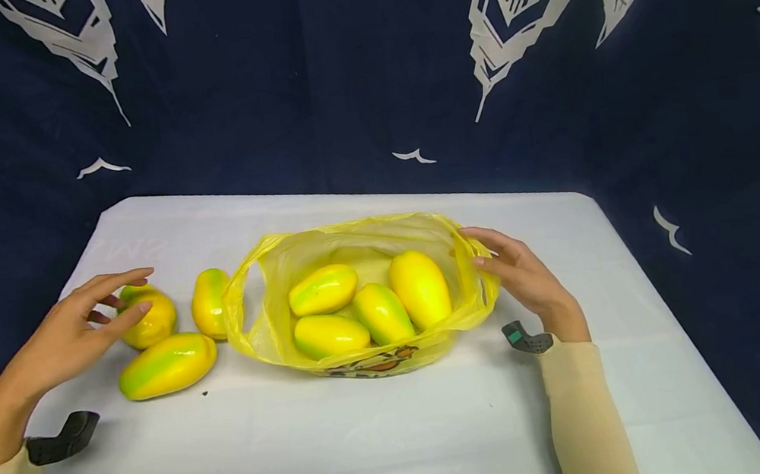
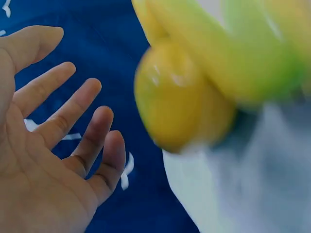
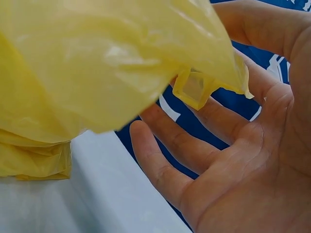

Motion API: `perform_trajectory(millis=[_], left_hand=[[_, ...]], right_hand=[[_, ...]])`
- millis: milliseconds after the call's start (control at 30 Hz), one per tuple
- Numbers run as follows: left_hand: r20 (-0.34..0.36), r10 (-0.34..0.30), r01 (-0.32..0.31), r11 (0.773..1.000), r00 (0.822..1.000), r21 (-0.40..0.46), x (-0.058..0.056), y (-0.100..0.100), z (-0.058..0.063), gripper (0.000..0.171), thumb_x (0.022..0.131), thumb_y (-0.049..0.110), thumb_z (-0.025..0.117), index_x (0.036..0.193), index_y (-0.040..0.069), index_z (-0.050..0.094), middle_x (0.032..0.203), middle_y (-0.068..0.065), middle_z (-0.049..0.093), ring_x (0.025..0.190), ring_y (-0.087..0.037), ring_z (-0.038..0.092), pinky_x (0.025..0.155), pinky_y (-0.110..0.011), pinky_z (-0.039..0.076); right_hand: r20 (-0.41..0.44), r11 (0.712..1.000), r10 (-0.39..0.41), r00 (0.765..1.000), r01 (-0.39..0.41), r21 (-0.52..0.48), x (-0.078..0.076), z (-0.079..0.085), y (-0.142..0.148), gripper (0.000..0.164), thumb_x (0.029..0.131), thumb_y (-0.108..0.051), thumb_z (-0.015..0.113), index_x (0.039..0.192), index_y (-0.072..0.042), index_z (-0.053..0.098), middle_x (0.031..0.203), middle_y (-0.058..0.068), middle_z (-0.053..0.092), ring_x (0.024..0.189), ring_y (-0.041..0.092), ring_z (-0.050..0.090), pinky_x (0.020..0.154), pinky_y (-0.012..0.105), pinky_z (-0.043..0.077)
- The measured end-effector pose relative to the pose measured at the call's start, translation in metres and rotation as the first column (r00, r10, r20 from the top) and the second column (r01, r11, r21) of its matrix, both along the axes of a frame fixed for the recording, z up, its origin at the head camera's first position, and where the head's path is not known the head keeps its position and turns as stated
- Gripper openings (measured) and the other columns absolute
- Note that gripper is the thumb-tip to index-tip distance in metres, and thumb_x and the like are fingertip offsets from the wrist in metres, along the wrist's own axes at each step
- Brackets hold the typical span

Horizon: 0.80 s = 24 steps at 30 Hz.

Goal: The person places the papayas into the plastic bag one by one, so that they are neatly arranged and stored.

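Observation:
A yellow plastic bag [image 1: 378, 359] lies open on the table with several yellow-green mangoes inside, among them a large mango [image 1: 421, 288]. My right hand [image 1: 521, 273] is at the bag's right rim, thumb and index fingertips apart and touching the plastic. In the right wrist view the bag hides those fingertips, while the other fingers extend loosely behind it. On the left, my left hand [image 1: 76, 335] hovers with spread fingers around a round-looking mango [image 1: 154, 320], partly covering it. The left wrist view shows a gap between these fingers and the mango [image 2: 170, 97]. The palm holds nothing.
Two more loose mangoes lie left of the bag: one upright-looking mango [image 1: 209, 303] by the bag's handle and a longer mango [image 1: 169, 366] in front. The white-covered table [image 1: 372, 436] ends at a dark blue curtain [image 1: 312, 106] behind and at the sides.

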<state>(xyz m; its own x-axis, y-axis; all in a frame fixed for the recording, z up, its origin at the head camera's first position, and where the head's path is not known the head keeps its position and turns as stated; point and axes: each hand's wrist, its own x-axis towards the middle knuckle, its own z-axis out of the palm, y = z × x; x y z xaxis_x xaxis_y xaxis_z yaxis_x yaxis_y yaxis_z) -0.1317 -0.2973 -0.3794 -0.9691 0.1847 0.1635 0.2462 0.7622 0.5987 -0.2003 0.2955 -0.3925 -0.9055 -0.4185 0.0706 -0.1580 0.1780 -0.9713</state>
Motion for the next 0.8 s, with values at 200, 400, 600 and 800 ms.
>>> perform_trajectory(millis=[200,400,600,800], left_hand=[[0.017,0.015,-0.014,0.998,1.0,-0.068,-0.002,-0.025,-0.011,0.052,0.098,0.017,0.065,0.147,0.009,0.049,0.139,-0.025,0.045,0.081,0.0,0.044,0.062,-0.021,0.039],[0.135,0.027,-0.016,0.996,0.991,-0.084,-0.011,-0.029,-0.019,0.062,0.099,0.027,0.065,0.152,0.007,0.04,0.14,-0.034,0.032,0.089,-0.028,0.056,0.064,-0.022,0.041],[0.263,-0.025,0.039,0.998,0.965,-0.048,-0.021,-0.029,-0.022,0.069,0.1,0.03,0.063,0.155,0.002,0.032,0.138,-0.032,0.044,0.084,-0.02,0.061,0.066,-0.024,0.042],[0.31,-0.039,0.054,0.998,0.95,-0.043,-0.022,-0.027,-0.024,0.073,0.1,0.035,0.062,0.156,0.004,0.028,0.132,-0.026,0.052,0.078,-0.019,0.058,0.068,-0.024,0.041]], right_hand=[[-0.002,1.0,0.018,1.0,-0.018,0.011,-0.003,-0.003,-0.001,0.048,0.102,-0.01,0.056,0.149,-0.009,0.046,0.158,0.003,0.038,0.137,0.012,0.044,0.102,0.022,0.047],[-0.002,1.0,0.023,1.0,-0.023,0.003,-0.001,0.0,0.003,0.047,0.102,-0.01,0.055,0.149,-0.009,0.046,0.158,0.001,0.039,0.137,0.011,0.044,0.102,0.021,0.045],[0.008,1.0,0.017,1.0,-0.017,0.025,0.0,0.001,0.003,0.047,0.103,-0.011,0.056,0.149,-0.01,0.047,0.157,0.0,0.039,0.139,0.01,0.04,0.104,0.02,0.044],[0.008,0.999,0.019,1.0,-0.02,0.03,0.0,0.001,0.001,0.047,0.102,-0.012,0.056,0.149,-0.01,0.047,0.157,0.001,0.04,0.14,0.01,0.04,0.103,0.02,0.044]])
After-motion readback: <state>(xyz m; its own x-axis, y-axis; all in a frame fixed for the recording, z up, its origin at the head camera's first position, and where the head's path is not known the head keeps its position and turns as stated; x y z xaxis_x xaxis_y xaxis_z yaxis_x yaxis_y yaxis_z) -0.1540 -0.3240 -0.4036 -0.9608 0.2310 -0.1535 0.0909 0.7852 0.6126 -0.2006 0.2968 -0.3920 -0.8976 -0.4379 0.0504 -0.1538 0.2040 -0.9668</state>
